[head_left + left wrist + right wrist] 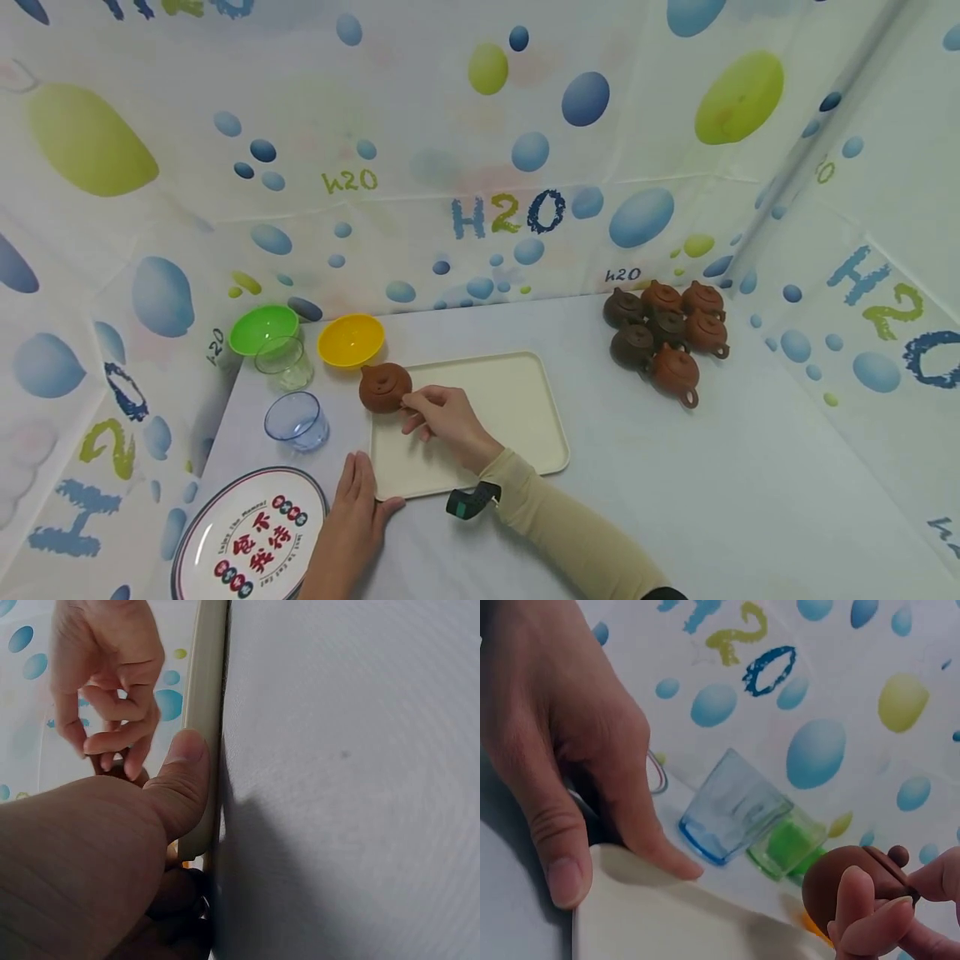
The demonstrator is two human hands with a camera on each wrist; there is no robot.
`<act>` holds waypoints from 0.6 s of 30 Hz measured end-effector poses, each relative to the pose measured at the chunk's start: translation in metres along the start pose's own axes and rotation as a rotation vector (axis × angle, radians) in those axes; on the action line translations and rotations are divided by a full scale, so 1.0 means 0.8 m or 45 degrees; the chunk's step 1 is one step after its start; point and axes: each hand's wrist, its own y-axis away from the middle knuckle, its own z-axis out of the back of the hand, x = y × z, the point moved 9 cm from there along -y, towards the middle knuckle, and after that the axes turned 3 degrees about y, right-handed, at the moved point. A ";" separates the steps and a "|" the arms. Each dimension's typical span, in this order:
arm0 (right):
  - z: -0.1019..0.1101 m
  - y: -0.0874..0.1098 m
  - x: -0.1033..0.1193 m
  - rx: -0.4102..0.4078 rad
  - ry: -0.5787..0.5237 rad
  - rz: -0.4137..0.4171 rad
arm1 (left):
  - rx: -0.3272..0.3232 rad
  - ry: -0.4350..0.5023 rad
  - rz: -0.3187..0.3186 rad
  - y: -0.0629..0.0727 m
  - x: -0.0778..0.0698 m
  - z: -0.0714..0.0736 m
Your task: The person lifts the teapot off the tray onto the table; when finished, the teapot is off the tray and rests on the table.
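My right hand point(448, 423) pinches a small reddish-brown clay teapot point(385, 387) by its handle. In the right wrist view the teapot point(832, 889) appears raised above the table, its knobbed lid on. It is over the far left corner of a cream rectangular tray point(495, 417). My left hand point(354, 512) touches the near left corner of that tray, fingers straight along its left side and thumb along its front edge. The left wrist view shows the thumb point(184, 776) against the tray's rim point(202, 697); the other fingers are mostly hidden there.
At the left stand a green bowl point(258, 329), a yellow bowl point(351, 342), a clear glass point(288, 367) and a bluish glass point(298, 422). A printed white plate point(206, 533) lies near the left hand. Several brown and dark teapots point(675, 371) cluster at the far right.
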 end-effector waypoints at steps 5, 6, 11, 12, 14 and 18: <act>-0.003 0.007 0.008 0.014 -0.004 0.003 | 0.013 0.009 0.002 0.000 -0.001 0.000; -0.002 0.008 0.009 0.016 0.003 0.004 | 0.015 0.012 0.002 0.000 -0.001 -0.001; 0.003 0.016 0.011 0.013 0.036 0.016 | 0.014 0.030 -0.008 -0.001 -0.001 -0.002; 0.005 0.018 0.011 0.012 0.038 0.018 | 0.012 0.032 -0.010 -0.001 -0.001 -0.002; 0.009 0.022 0.010 0.010 0.043 0.021 | 0.004 0.028 -0.017 -0.001 -0.001 -0.002; 0.016 0.033 0.005 0.021 0.078 0.024 | -0.034 0.020 -0.047 0.001 -0.002 0.001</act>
